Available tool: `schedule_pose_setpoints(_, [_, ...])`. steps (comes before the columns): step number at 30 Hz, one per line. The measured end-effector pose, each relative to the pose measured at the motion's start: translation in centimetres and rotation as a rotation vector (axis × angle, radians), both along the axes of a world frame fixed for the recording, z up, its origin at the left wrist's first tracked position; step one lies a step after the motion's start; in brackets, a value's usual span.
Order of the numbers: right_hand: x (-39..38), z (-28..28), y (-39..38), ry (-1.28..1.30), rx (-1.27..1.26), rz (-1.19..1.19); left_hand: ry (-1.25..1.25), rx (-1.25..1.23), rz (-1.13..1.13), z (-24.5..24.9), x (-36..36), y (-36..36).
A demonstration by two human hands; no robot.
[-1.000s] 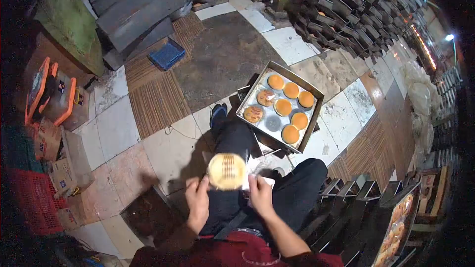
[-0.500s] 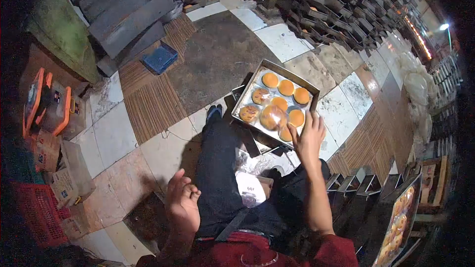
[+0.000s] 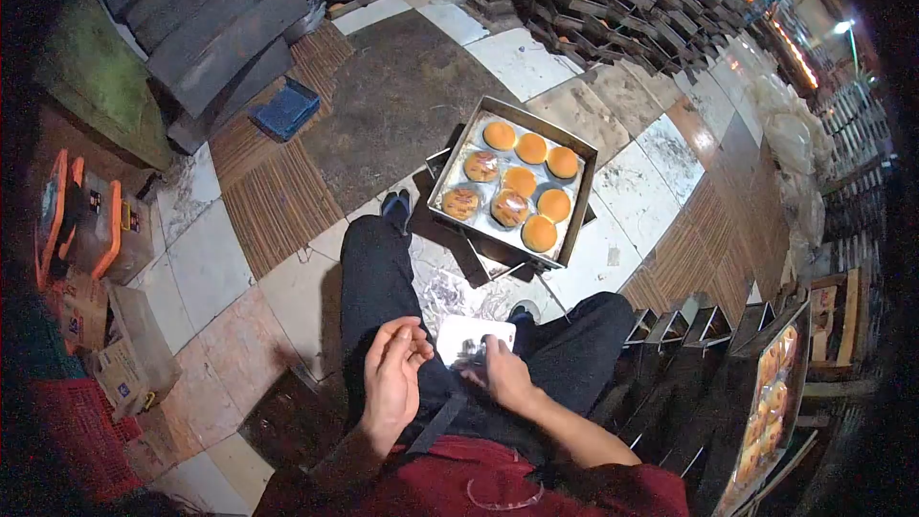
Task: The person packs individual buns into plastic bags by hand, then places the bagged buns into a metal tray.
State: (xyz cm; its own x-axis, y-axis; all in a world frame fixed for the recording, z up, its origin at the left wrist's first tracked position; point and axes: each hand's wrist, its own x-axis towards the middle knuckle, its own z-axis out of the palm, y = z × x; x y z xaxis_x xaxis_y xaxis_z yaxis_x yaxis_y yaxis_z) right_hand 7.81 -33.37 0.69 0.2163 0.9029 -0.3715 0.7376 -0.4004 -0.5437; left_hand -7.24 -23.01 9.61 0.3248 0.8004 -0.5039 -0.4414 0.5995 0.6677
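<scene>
My right hand (image 3: 507, 375) is over my lap at a white stack of clear plastic bags (image 3: 461, 333), thumb on top, fingers bent along the near edge and pinching the plastic. To its left my left hand (image 3: 393, 375) is raised, fingers loosely curved and holding nothing visible. Beyond my knees stands a square metal tray (image 3: 586, 148) with several round golden buns (image 3: 531, 147). Some sit in clear printed wrappers, such as the wrapped bun (image 3: 508, 208) near the middle; others are bare.
A blue plastic tray (image 3: 285, 109) lies on the tiled floor. Orange-handled bins (image 3: 115, 225), cardboard boxes (image 3: 120, 375) and a red crate (image 3: 81, 436) stand at left. At right leans a tray of wrapped buns (image 3: 769, 407). Stacked dark trays (image 3: 632, 14) fill the back.
My right hand has drawn back from the bun tray to the plastic bags in my lap. A wrapped bun now rests among the others. My left hand has moved slightly inward.
</scene>
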Motion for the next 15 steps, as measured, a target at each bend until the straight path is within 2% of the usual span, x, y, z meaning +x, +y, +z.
schedule_pose_setpoints(1, [0.7, -1.0, 0.2, 0.064, -0.235, 0.082, 0.016, 0.01, -0.01, -0.4, 0.0, -0.1])
schedule_pose_setpoints(3, [1.1, -1.3, -0.4, 0.093, -0.12, 0.246, 0.024, -0.021, -0.025, -1.5, -0.3, -0.2])
schedule_pose_setpoints(5, [1.7, 4.2, 2.3, 0.147, 0.066, 0.011, 0.008, -0.212, -0.126, -2.6, -0.7, -0.7])
schedule_pose_setpoints(6, [2.7, 5.5, 3.1, 0.059, 0.226, -0.059, 0.039, -0.254, -0.217, -3.2, -0.9, -0.8])
schedule_pose_setpoints(7, [3.2, 7.8, 3.9, -0.04, 0.375, -0.04, 0.039, -0.258, -0.208, -3.2, -0.9, -0.4])
schedule_pose_setpoints(9, [3.4, 10.1, 4.4, -0.185, 0.48, 0.275, -0.329, -0.605, -0.303, -3.0, -0.3, 1.3])
schedule_pose_setpoints(10, [3.4, 10.1, 4.7, -0.259, 0.54, 0.448, -0.443, -0.646, -0.296, -4.5, -0.4, 2.4])
schedule_pose_setpoints(11, [3.5, 10.1, 5.0, -0.335, 0.599, 0.623, -0.702, -0.691, -0.326, -5.0, -0.9, 4.3])
schedule_pose_setpoints(13, [4.9, 9.0, 5.1, -0.423, 0.608, 0.627, -0.726, -0.409, -0.494, -4.4, -1.0, 7.6])
schedule_pose_setpoints(15, [6.9, 8.8, 5.8, -0.432, 0.747, 0.516, -0.366, -0.122, -0.614, -2.0, -1.1, 9.4])
